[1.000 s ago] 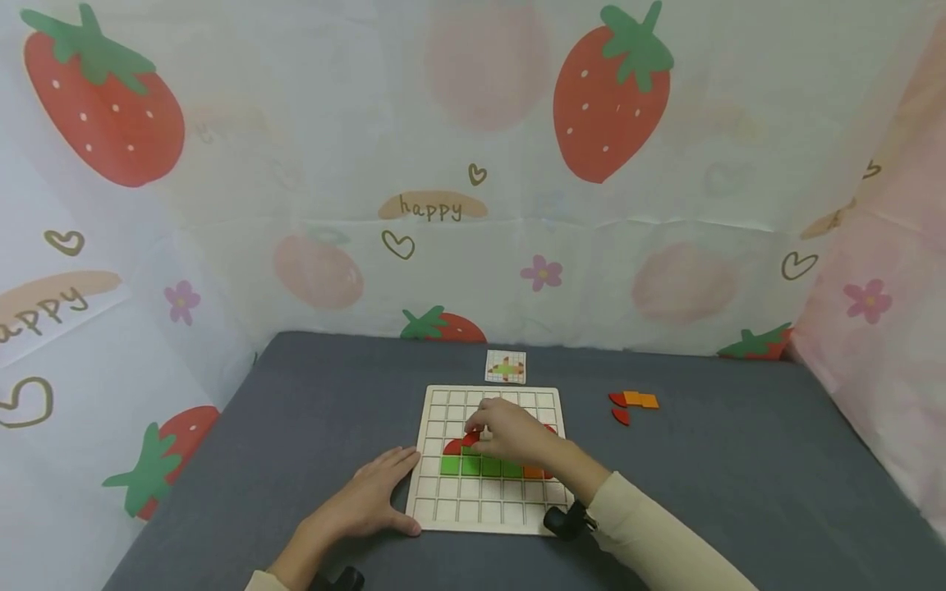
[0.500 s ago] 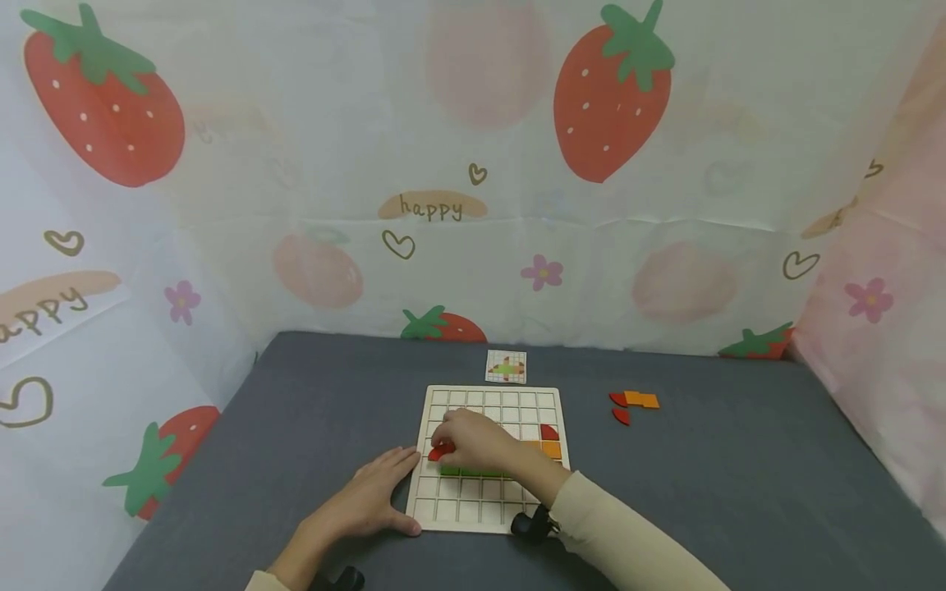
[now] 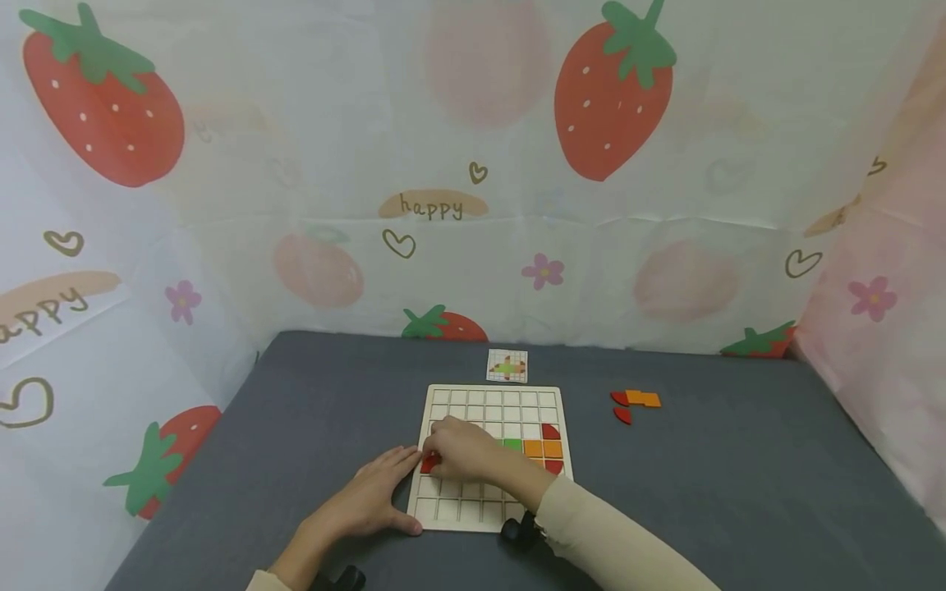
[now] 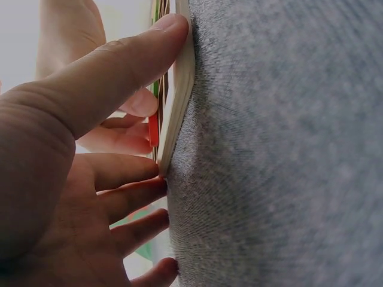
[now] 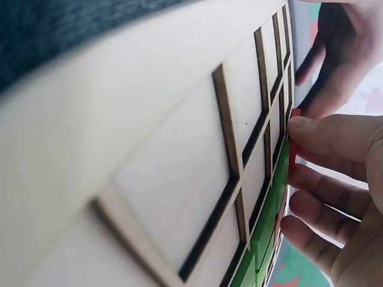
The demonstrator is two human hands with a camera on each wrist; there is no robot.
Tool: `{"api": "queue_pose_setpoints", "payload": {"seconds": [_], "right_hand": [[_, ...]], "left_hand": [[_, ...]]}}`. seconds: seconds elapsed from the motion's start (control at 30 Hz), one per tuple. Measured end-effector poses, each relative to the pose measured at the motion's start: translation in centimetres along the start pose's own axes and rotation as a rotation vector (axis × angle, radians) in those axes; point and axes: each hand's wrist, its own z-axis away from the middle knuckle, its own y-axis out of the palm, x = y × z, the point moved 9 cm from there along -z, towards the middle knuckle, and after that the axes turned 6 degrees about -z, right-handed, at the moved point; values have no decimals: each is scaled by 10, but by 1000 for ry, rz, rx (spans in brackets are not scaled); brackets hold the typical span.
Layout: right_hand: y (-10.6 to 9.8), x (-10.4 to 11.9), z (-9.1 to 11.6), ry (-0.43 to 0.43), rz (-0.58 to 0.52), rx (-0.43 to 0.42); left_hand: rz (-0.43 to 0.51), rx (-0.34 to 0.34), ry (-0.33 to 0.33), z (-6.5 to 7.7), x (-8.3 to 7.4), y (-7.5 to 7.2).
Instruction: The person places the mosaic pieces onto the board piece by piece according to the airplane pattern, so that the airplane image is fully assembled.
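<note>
My right hand (image 3: 466, 451) is over the left part of the wooden grid board (image 3: 443, 513). Its thumb and fingers pinch a red tile (image 5: 294, 143) at the board's left column; in the head view that tile is partly covered by the hand. In the earlier view it looks rounded. My left hand (image 3: 373, 497) lies at the board's left edge, thumb and straight fingertips touching the rim (image 4: 179, 95). On the board sit a green tile (image 3: 512, 444), orange tiles (image 3: 543, 448) and two red quarter-circle tiles (image 3: 550, 431). The right hand hides other tiles.
Behind the board lies a small pattern card (image 3: 507, 366). To the right, loose orange tiles (image 3: 643, 399) and two red quarter-circle pieces (image 3: 623, 415) rest on the grey tablecloth (image 3: 709, 476). A strawberry-print curtain (image 3: 591, 304) encloses the back and sides.
My right hand has moved left across the board with the red tile, from the middle to the left column, and lowered it there. The left hand has stayed at the board's edge.
</note>
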Motion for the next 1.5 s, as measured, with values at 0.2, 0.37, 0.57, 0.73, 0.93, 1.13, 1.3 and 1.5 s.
{"api": "queue_pose_setpoints", "payload": {"seconds": [0.2,0.37,0.57,0.73,0.93,1.13,1.3,1.5], "right_hand": [[0,-1,0,9,14,-8],[0,-1,0,8,13,-9],[-1,0,1,10,18,-6],[-2,2,1,3,27,-5],[-14,-3,6,-27,2,-58],[-28,-25,19,4,-80,-88],[-39,-52,36,46,-154,-116],[-55,-91,60,90,-225,-195]], "left_hand": [[0,-2,-8,-1,2,1],[0,-5,-6,0,2,0],[0,-4,3,1,0,-1],[-7,0,3,1,1,0],[-3,2,-4,-1,1,1],[-1,11,-24,-4,3,3],[2,10,-32,-4,4,4],[5,5,-33,-3,2,3]]}}
